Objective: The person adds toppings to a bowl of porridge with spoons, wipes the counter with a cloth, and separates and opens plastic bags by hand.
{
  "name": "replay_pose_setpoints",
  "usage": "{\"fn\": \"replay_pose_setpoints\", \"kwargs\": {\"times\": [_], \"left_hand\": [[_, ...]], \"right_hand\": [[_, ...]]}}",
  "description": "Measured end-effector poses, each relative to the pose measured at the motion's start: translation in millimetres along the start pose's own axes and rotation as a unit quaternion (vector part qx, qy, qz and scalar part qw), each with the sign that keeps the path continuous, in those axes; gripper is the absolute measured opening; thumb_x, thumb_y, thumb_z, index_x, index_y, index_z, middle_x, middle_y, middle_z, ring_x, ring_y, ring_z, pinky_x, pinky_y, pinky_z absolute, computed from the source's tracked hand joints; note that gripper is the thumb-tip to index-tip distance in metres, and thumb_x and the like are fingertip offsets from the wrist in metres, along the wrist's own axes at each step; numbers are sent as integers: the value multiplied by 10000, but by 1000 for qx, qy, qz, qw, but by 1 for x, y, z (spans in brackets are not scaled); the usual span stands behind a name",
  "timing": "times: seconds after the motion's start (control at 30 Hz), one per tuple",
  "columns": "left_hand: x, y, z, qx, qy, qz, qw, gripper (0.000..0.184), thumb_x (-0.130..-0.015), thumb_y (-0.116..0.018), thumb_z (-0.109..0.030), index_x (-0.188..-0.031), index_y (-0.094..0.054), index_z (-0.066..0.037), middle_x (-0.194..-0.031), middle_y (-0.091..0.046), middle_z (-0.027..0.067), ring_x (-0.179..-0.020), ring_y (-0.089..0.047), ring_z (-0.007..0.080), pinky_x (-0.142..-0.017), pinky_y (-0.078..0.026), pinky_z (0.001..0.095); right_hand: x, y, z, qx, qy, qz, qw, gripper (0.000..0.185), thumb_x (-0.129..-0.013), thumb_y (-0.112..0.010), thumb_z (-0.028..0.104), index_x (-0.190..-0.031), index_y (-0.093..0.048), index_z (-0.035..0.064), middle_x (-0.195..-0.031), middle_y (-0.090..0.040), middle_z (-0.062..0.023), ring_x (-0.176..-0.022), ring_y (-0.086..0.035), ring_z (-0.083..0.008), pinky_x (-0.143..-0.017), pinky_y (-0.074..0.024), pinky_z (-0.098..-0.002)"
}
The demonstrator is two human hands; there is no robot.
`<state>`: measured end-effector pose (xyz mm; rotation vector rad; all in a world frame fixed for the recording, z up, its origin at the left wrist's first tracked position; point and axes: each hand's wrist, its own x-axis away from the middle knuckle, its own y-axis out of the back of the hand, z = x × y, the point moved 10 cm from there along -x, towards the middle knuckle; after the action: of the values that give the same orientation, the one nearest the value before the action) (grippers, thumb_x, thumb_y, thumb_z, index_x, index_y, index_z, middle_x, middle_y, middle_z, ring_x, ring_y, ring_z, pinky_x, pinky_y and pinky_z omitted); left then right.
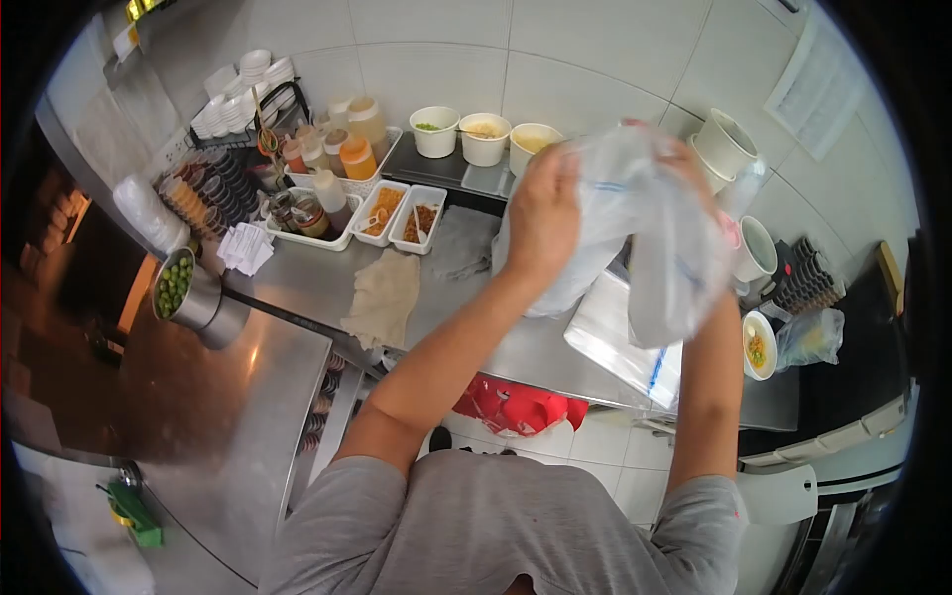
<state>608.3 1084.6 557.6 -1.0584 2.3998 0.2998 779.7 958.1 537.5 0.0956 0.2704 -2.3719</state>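
A translucent plastic bag (610, 188) is held up above the steel counter, blurred by motion. My left hand (545, 213) grips its left side, fingers curled at the upper edge. On the other side my right hand (684, 164) holds the bag near the top, partly covered by the plastic and smeared. A loose part of the bag hangs down in front of my right wrist. Whether anything is inside the bag, I cannot tell. Below it lies a stack of flat clear bags (620, 342) with a blue stripe.
White tubs of food (486, 139) line the back shelf. Sauce bottles (357, 157) and two topping trays (381, 212) stand left, near a beige cloth (384, 297). Farther left is a metal container of green fruit (177, 286). A bowl (760, 347) sits at the right edge.
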Motion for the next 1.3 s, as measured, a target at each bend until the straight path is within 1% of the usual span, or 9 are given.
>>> {"fn": "replay_pose_setpoints", "kwargs": {"times": [0.07, 0.17, 0.53, 0.6, 0.8, 0.9, 1.0, 1.2, 1.3], "left_hand": [[0, 6, 81, -51, 84, -10, 995, 312, -944, -439, -203, -1208, -514, -53, -1115, -552, 189, -912, -588, 323, -795, -449, 377], [22, 20, 116, -37, -13, -40, 998, 340, -954, -414, -241, -1235, -516, -77, -1166, -550, 188, -985, -582, 324, -824, -443, 384], [66, 12, 277, -113, 239, 207, 942, 331, -918, -446, -263, -1063, -605, -11, -981, -627, 221, -932, -606, 341, -799, -451, 366], [101, 28, 267, -133, 167, 118, 970, 352, -913, -448, -287, -1054, -613, -10, -1001, -624, 225, -954, -597, 359, -803, -450, 369], [100, -1, 307, 3, 307, 246, 920, 332, -852, -515, -229, -1027, -618, 34, -990, -628, 235, -942, -602, 355, -798, -454, 359], [83, -33, 380, -243, 126, 304, 913, 323, -810, -561, -200, -1008, -625, 48, -908, -649, 224, -880, -623, 329, -789, -462, 343], [75, -8, 379, 135, 407, 126, 895, 331, -842, -540, -216, -1051, -613, 31, -978, -633, 204, -909, -595, 324, -819, -452, 347], [105, 53, 182, -141, 27, 19, 989, 340, -900, -467, -132, -1214, -492, -5, -1181, -486, 215, -1054, -480, 375, -884, -405, 389], [95, 63, 205, -179, 22, -26, 983, 328, -898, -465, -85, -1213, -482, 6, -1107, -499, 226, -1035, -481, 389, -878, -406, 387]], "right_hand": [[-13, -6, -42, 42, -57, 6, 997, 283, -901, -471, 139, -1173, -465, 62, -934, -559, -48, -796, -556, -145, -691, -474, -288], [11, -2, -101, 58, -104, 2, 993, 283, -920, -446, 133, -1195, -454, 65, -947, -552, -42, -801, -551, -136, -694, -470, -280], [90, 39, -245, 63, -159, -95, 981, 282, -921, -454, 133, -1195, -452, 65, -926, -545, -35, -771, -542, -130, -679, -466, -279], [109, 37, -258, 58, -164, -111, 979, 282, -921, -455, 133, -1195, -451, 65, -922, -543, -33, -765, -541, -129, -676, -466, -279], [100, 37, -270, 25, -170, -136, 976, 282, -921, -460, 133, -1195, -450, 65, -910, -539, -29, -748, -536, -125, -667, -464, -279], [88, 39, -270, 14, -167, -140, 976, 282, -921, -462, 133, -1195, -450, 65, -905, -537, -27, -740, -534, -124, -663, -463, -279], [83, 40, -275, 0, -170, -147, 974, 282, -922, -464, 134, -1195, -449, 65, -899, -535, -25, -731, -532, -122, -659, -462, -278], [132, 6, -292, -44, -150, -164, 974, 282, -922, -469, 134, -1195, -448, 66, -888, -531, -22, -715, -527, -119, -650, -461, -278], [121, -2, -291, -92, -145, -169, 971, 283, -922, -471, 134, -1195, -447, 66, -882, -529, -20, -706, -525, -117, -646, -460, -278]]}}
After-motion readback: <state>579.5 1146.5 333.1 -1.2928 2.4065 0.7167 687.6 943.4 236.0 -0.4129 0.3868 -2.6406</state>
